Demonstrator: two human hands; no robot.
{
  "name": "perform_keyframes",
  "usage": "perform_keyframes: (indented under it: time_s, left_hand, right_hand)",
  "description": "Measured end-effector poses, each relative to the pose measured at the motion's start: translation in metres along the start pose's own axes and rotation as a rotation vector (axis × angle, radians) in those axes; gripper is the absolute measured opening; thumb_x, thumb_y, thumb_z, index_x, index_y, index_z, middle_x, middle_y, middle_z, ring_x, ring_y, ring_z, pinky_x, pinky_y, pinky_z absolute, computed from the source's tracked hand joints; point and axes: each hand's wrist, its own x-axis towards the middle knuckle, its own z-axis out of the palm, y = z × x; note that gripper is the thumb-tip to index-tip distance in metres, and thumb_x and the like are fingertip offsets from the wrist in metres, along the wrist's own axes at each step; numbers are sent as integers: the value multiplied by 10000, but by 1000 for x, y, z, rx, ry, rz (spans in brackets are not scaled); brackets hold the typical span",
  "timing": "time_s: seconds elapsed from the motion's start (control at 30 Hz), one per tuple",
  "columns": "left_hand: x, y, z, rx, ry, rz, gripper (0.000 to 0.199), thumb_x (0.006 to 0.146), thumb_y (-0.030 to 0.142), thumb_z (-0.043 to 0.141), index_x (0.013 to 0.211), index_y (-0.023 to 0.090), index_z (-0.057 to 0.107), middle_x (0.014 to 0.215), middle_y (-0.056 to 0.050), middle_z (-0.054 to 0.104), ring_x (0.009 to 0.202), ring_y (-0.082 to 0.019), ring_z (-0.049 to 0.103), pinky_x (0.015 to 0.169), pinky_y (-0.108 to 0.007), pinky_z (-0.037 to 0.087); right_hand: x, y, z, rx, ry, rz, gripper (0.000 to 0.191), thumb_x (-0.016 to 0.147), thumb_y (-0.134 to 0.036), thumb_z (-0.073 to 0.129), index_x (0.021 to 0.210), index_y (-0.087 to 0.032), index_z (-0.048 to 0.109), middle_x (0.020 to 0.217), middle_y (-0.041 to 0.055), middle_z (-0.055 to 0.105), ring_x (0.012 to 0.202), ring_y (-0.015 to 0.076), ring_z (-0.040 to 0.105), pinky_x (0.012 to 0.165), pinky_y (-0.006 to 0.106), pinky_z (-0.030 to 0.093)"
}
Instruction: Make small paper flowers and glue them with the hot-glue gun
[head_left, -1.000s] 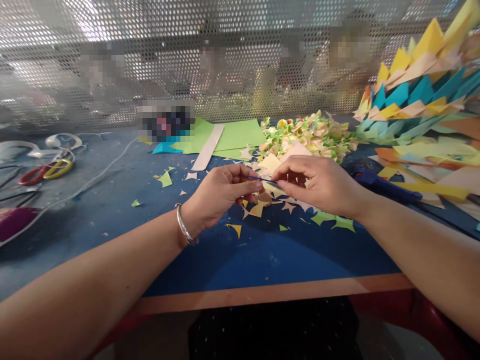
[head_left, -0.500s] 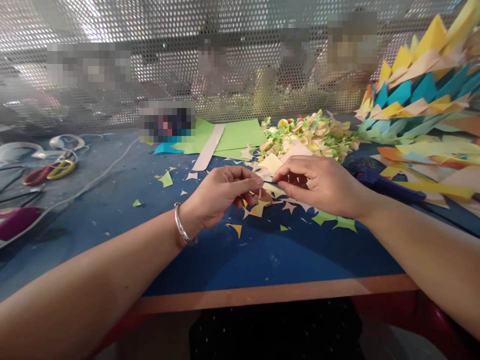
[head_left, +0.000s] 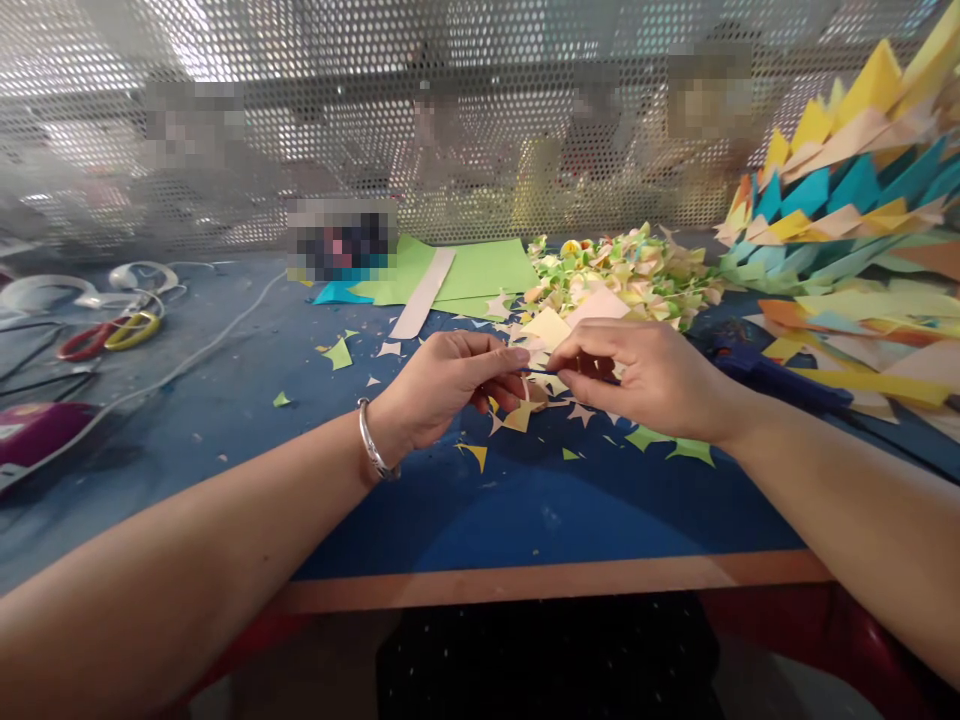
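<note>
My left hand [head_left: 469,382], a silver bangle on its wrist, is closed in a pinch. A short pale paper strip [head_left: 526,386] hangs at its fingertips. My right hand [head_left: 637,375] pinches a thin dark-blue stick [head_left: 541,372], whose tip reaches across to the left fingertips. What lies between the left thumb and finger is mostly hidden. Beneath both hands, small paper offcuts [head_left: 517,417] are scattered over the blue tabletop [head_left: 465,525]. Close behind the right hand lie a cream paper piece [head_left: 545,328] and a pale pink one [head_left: 600,304].
Behind my hands is a heap of small paper shapes [head_left: 637,265], with green sheets [head_left: 480,268] left of it. Folded-paper work [head_left: 855,190] rises at right, near a dark-blue tool [head_left: 780,378]. Scissors [head_left: 131,331], a white cable [head_left: 202,352] and a purple object [head_left: 45,430] lie left.
The view has shifted slightly, so the things at left sit a little farther right. More of the dark-blue stick shows between my hands. Both hands keep their pinch.
</note>
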Motion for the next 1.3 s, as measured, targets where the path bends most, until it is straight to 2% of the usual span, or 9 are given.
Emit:
perform_keyframes:
  time_s: [0.23,0.6,0.93,1.3]
  left_hand:
    - [0,1,-7,87,-63,15,182,768,287,744,680,148,666,674,-34,693,593,-104,640,560,-225,452]
    - [0,0,-7,343,-87,88,189,827,285,677,703,142,693,674,-55,705,586,-104,640,521,-193,443]
    - [-2,7,-8,385,-131,86,215,857,262,635,681,147,680,660,-39,700,563,-89,633,518,-175,452]
    - [2,4,-10,325,-128,115,160,835,251,671,714,147,694,688,-34,700,597,-103,645,582,-210,499]
  right_hand:
    - [0,2,2,57,3,-3,63,867,-187,609,860,-182,671,778,16,637,598,105,538,570,254,418]
    - [-1,2,4,34,-25,-26,80,865,-177,588,850,-176,667,759,15,619,617,112,530,566,247,404]
    - [-2,-3,3,24,-5,-24,74,858,-175,583,851,-202,652,775,15,625,630,125,527,578,260,406]
    - [-1,-1,2,-15,-11,-9,63,872,-183,601,852,-197,659,765,9,623,615,112,529,570,254,413]
